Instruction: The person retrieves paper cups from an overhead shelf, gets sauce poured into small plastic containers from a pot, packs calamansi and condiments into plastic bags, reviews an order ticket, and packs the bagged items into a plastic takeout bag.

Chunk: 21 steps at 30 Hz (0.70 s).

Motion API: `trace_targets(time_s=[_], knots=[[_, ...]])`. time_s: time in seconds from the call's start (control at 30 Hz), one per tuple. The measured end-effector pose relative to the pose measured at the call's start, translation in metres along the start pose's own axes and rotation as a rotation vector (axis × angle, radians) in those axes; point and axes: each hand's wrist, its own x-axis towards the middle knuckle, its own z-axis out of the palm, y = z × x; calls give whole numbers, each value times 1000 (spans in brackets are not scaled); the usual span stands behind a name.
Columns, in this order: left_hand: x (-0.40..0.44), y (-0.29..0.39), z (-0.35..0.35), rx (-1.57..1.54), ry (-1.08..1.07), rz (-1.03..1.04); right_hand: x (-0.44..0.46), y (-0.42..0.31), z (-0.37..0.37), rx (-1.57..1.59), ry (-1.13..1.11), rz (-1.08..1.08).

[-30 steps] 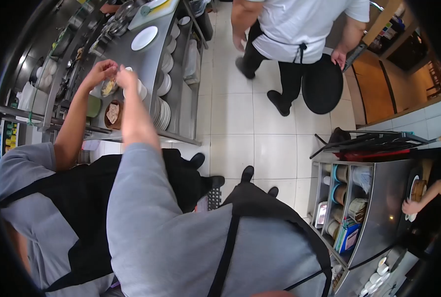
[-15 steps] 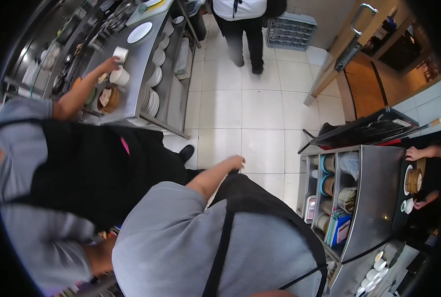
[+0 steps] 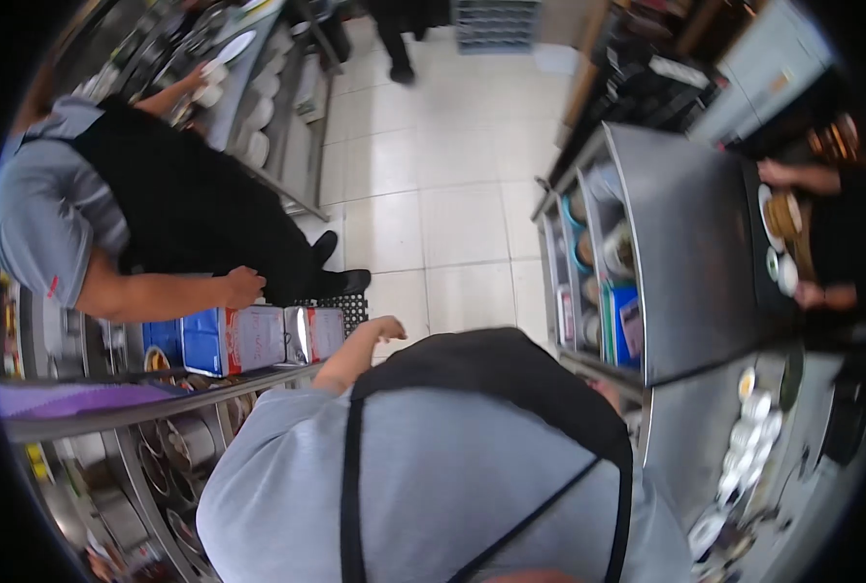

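Observation:
My left hand (image 3: 387, 329) hangs out in front of my apron (image 3: 491, 361), over the tiled floor (image 3: 467, 228). Its fingers are loosely bent and apart, and I see nothing in them. Of my right hand (image 3: 606, 393) only a small part shows past the apron's right edge, near the metal shelf unit (image 3: 685, 253); its fingers are hidden. To the left of my left hand are red-and-white tins (image 3: 258, 338) on the counter beside a blue container (image 3: 200, 340).
A co-worker (image 3: 161, 209) in a black apron stands at left, one arm reaching to white bowls (image 3: 209, 87). Behind the right-hand unit, another person's hands are near a bamboo steamer (image 3: 782, 214). White cups (image 3: 748, 437) stand lower right. A grey crate (image 3: 496, 24) is at the far end.
My view has shifted, bringing the tins and left counter into sight. My left hand has swung left across the view. The co-worker's near arm now shows above the tins; the far person has moved farther off.

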Motion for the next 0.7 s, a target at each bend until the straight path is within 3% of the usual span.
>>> trace_targets(time_s=[0.03,0.07,0.1,0.13,0.2,0.27,0.33,0.4,0.43,0.5,0.53,0.57,0.6,0.63,0.7], knots=[[15,-26,11,-122,-39,-68,-13,-15,-1,-8,-30,78],[16,-45,16,-177,8,-82,-27,-30,-4,-255,-78,113],[8,-64,12,-170,198,32,-20,-4,6,-748,-351,-62],[3,-80,3,-188,399,126,-33,5,19,-382,-146,148],[-13,-91,-5,-155,830,123,-52,-10,23,-482,-174,51],[-7,-108,-7,-351,998,143,-88,-57,12,-490,-221,48],[-56,-71,19,-644,922,172,-103,-74,11,-455,-164,92],[-48,-81,67,-713,948,435,-100,-61,27,-515,-222,22],[-44,-87,101,-658,923,441,-104,-51,25,-584,-281,-44],[-14,-124,190,-399,882,330,-115,-77,15,-626,-389,-23],[-42,-114,231,-211,699,199,-113,-90,12,-592,-387,-55],[-26,-148,273,59,485,221,-110,-101,13,-545,-382,-86],[-69,-142,293,50,255,143,-96,-102,19,-525,-312,-136],[-79,-161,315,38,156,72,-82,-104,25,-501,-239,-184],[-75,-221,336,16,158,-52,-60,-138,23,-342,-185,-201]])
